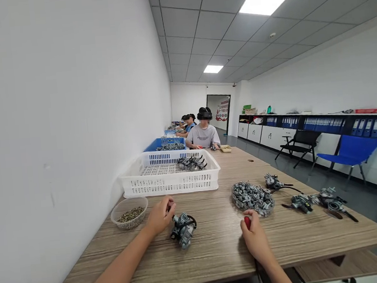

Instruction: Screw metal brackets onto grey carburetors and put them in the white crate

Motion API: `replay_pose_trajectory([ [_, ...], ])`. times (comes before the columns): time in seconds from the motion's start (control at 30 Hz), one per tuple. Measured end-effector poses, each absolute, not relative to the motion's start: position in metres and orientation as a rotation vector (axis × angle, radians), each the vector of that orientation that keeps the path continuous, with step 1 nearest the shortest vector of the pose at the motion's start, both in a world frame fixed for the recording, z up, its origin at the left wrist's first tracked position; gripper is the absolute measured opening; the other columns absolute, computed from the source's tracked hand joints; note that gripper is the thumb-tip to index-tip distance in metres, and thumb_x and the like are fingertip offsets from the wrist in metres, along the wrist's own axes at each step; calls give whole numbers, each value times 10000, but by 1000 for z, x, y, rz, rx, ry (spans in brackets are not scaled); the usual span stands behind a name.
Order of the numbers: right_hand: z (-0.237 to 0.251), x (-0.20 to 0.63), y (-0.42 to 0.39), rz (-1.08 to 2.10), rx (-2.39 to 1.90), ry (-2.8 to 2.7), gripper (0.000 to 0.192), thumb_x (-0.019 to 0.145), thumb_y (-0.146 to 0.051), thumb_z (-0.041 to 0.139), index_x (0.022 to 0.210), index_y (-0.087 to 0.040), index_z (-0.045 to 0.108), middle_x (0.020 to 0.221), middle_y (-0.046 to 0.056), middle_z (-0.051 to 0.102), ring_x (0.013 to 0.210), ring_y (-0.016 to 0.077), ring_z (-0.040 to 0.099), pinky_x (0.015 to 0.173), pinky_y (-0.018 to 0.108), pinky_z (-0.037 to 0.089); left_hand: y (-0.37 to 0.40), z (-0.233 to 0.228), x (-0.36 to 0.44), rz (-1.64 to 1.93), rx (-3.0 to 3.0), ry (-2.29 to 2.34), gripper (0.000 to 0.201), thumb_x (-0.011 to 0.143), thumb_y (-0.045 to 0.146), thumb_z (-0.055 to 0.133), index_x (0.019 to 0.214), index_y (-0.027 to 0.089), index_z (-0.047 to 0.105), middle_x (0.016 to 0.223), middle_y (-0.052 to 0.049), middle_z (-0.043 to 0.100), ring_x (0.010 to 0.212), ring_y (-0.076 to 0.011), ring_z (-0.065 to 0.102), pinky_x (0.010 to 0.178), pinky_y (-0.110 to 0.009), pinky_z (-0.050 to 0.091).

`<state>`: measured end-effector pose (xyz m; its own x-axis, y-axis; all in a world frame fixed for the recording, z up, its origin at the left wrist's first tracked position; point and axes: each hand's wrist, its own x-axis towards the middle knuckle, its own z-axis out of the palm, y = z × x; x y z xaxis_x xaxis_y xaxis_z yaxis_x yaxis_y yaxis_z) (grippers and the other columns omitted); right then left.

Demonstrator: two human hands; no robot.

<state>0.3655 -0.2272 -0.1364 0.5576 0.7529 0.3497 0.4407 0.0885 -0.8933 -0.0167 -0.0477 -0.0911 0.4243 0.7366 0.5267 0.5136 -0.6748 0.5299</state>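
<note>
a small grey metal assembly (pixel 183 229), seemingly a carburettor with a black loop of hose or cable about it, lies on the wooden table (pixel 217 249) in the lower middle of the frame. it is touched at its upper left by the left hand (pixel 160 215), whose fingers are curled loosely against it, steadying it rather than lifting it. to the lower right of centre, the right hand (pixel 255 238) is clenched around a red-handled tool (pixel 247 222), probably a screwdriver; only the red end is seen above the fist, and the tip is hidden. the two hands are well apart, and the tool is not yet brought to the assembly.

the step in hand is judged to be the setting-up of one assembly for work with the tool. the next move is judged to call for the tool to be carried leftward to the assembly and its tip seated squarely, while the body is held firm by the left hand so that it is not rolled on the table.

just beside the left hand, at the left edge of the table, a clear bowl of small dark parts (pixel 129 214) is set. right of centre, a round dish heaped with grey metal pieces (pixel 252 196) is placed near the right hand, and further like assemblies (pixel 314 200) are laid beyond it. a white crate (pixel 169 173) is stood behind, and other people are seated farther along the table.
</note>
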Motion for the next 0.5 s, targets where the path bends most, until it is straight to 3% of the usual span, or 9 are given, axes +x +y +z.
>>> replay_pose_trajectory([
  [0.13, -139, 363, -227, 291, -1545, -1245, 357, 988, -586, 635, 1107, -249, 624, 798, -15, 653, 718, 237, 644, 754, 385, 517, -44, -99, -23, 1067, 2289, 1093, 452, 1129, 623, 598, 1237, 190, 672, 986, -33, 717, 878, -227, 699, 890, -420, 584],
  [0.23, -138, 362, -228, 300, -1511, -1367, 395, 1048, -620, 672, 1024, -226, 661, 784, -32, 615, 705, 193, 598, 752, 351, 504, -44, -104, -30, 1010, 2230, 1084, 448, 1141, 616, 628, 1190, 178, 707, 986, -28, 723, 862, -207, 710, 872, -408, 621],
  [0.5, -140, 358, -237, 290, -1404, -1501, 404, 1100, -608, 649, 1028, -211, 680, 794, -29, 619, 698, 177, 578, 725, 327, 488, -61, -107, -47, 868, 2222, 982, 446, 1134, 610, 653, 1194, 173, 720, 1077, -52, 746, 930, -216, 730, 880, -405, 636],
])
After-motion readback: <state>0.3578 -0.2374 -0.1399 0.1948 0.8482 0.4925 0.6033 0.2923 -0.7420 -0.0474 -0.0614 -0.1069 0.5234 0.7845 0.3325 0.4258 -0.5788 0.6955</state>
